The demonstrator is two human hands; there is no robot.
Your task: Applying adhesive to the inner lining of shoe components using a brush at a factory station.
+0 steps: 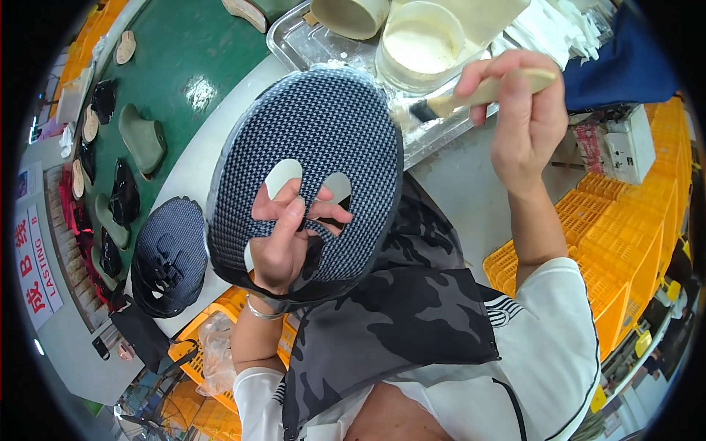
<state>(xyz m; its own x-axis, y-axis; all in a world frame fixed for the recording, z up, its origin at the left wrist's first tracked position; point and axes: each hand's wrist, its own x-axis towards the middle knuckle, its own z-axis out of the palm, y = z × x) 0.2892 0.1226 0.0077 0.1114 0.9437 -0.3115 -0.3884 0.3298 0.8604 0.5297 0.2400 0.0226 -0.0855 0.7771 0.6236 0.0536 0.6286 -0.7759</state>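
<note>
My left hand [283, 246] grips a black-and-white knitted shoe upper [316, 117] from its near end, with fingers showing through the upper's cut-out openings. White paste lies along the upper's far rim. In my right hand [526, 121] is a brush [489, 90] with a pale wooden handle; its dark bristles point left, close to the upper's right edge. Whether they touch it I cannot tell. Behind the brush stands a round tub [421, 44] of white paste. A similar dark upper [169, 250] with laces lies to the left of my left hand.
A metal tray [288, 37] smeared with white holds the tub and a beige cup [351, 13]. White gloves or cloths [555, 29] lie at the far right. On the green conveyor [213, 44] are shoe lasts [142, 140] and black shoe parts. Yellow crates [588, 220] stand at right.
</note>
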